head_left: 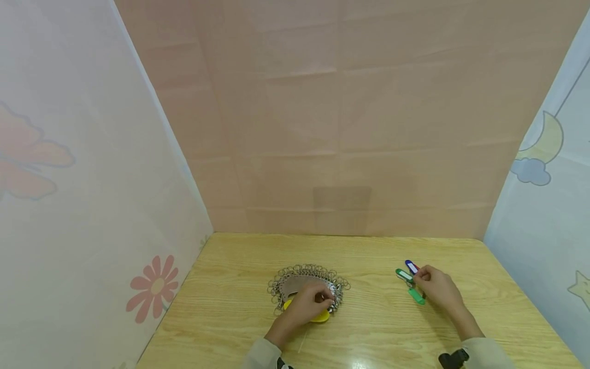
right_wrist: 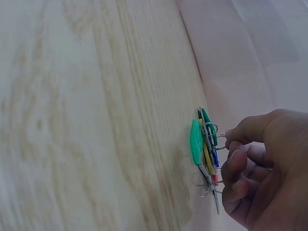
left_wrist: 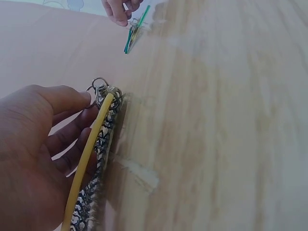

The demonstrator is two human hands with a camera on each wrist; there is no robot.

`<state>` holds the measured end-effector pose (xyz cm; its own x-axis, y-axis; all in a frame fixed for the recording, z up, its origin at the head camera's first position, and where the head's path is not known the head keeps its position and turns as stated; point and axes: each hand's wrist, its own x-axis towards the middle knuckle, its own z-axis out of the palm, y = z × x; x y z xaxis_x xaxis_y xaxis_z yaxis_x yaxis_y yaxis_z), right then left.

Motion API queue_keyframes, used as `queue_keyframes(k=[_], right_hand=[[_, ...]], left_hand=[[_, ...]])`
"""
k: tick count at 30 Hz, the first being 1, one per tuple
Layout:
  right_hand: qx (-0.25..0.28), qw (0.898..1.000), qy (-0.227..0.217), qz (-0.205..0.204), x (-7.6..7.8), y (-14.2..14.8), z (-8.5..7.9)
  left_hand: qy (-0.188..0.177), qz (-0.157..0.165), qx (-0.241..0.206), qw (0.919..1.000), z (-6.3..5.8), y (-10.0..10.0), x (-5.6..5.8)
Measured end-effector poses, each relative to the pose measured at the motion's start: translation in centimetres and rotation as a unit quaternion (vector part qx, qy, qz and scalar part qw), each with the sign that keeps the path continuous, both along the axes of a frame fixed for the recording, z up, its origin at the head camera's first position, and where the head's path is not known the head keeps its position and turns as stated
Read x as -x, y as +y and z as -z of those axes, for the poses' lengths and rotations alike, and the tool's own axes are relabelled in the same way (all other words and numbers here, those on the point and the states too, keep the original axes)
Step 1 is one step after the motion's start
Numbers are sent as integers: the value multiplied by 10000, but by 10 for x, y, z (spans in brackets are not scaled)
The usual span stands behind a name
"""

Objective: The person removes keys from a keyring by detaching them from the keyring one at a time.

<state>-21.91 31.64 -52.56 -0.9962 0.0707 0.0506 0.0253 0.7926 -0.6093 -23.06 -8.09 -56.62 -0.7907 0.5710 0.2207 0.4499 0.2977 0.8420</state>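
In the head view a flat grey piece fringed with many small metal rings [head_left: 295,283] lies left of the middle of the table. A flat yellow piece [head_left: 321,316] shows beneath my left hand [head_left: 304,305]; the left wrist view shows it edge-on. There, my left thumb and forefinger pinch a small metal ring [left_wrist: 99,83] at the end of the ringed piece. Farther right, my right hand [head_left: 439,288] pinches a metal ring [right_wrist: 221,139] in a bunch of key tags. A dark green tag [head_left: 404,275], a bright green tag [head_left: 417,295] and a blue tag [head_left: 412,266] show in it.
The wooden table [head_left: 221,287] meets a pinkish back wall sheet [head_left: 276,128] and pale printed sheets at both sides. A thin pale strand [head_left: 302,342] lies in front of the left hand. A black device [head_left: 454,359] is on the right wrist.
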Motion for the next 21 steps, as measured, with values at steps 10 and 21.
queue_keyframes(k=[10, 21], right_hand=[[89, 10000, 13, 18, -3, -3, 3], [124, 9996, 212, -120, -7, -9, -12]], left_hand=[[-182, -109, 121, 9997, 0, 0, -1], [70, -62, 247, 9997, -3, -2, 3]])
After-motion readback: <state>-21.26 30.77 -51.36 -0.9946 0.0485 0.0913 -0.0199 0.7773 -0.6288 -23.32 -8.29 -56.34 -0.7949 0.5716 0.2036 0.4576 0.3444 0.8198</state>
